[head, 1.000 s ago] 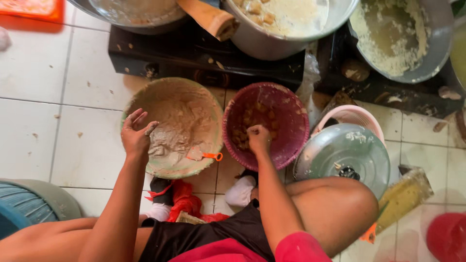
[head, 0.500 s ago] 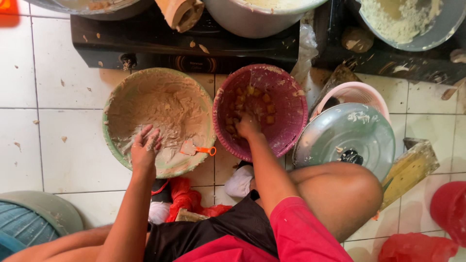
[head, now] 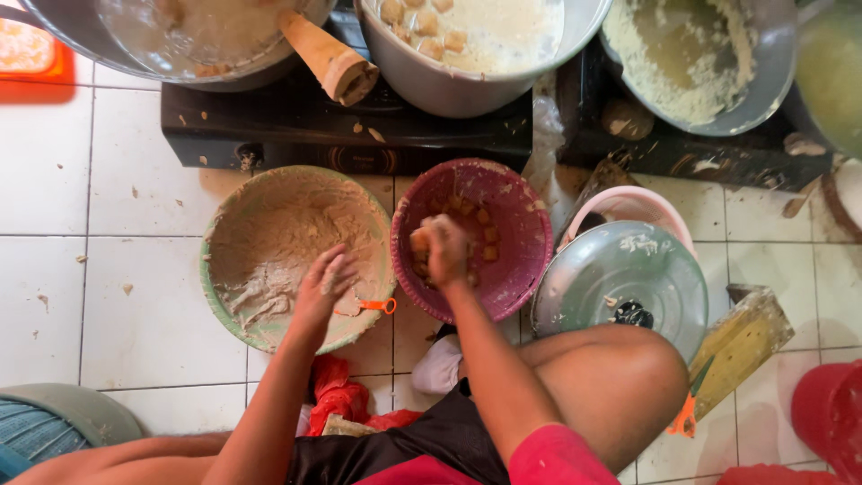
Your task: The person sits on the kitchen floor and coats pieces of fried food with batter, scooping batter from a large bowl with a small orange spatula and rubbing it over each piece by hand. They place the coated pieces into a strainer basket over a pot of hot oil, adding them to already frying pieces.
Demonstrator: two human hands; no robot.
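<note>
**Fried pieces lifted from a strainer beside a batter bowl**

White floor tiles (head: 117, 296), flecked with crumbs, fill the left and lower part of the frame; two black stoves (head: 350, 126) carrying metal pots are set along the top edge. At centre left a green-rimmed bowl (head: 215, 301) is seen, smeared inside with pale batter (head: 278, 242). Its near rim is touched by the left hand (head: 321, 286), whose fingers are loosely spread and coated; nothing is gripped by it. Just to the right, a maroon plastic strainer (head: 512, 224) holds orange-brown fried cubes (head: 480, 238). The right hand (head: 444, 251) is closed over a few of these cubes inside the strainer. A steel pot lid (head: 620, 287) lies at centre right, partly over a pink basin (head: 628, 205); a small orange-handled tool (head: 373, 306) rests on the bowl's rim.

The step in hand is judged to be the gathering of cubes. The next move would call for a firm but gentle hold, so that the pieces are carried leftward over both rims uncrushed.
</note>
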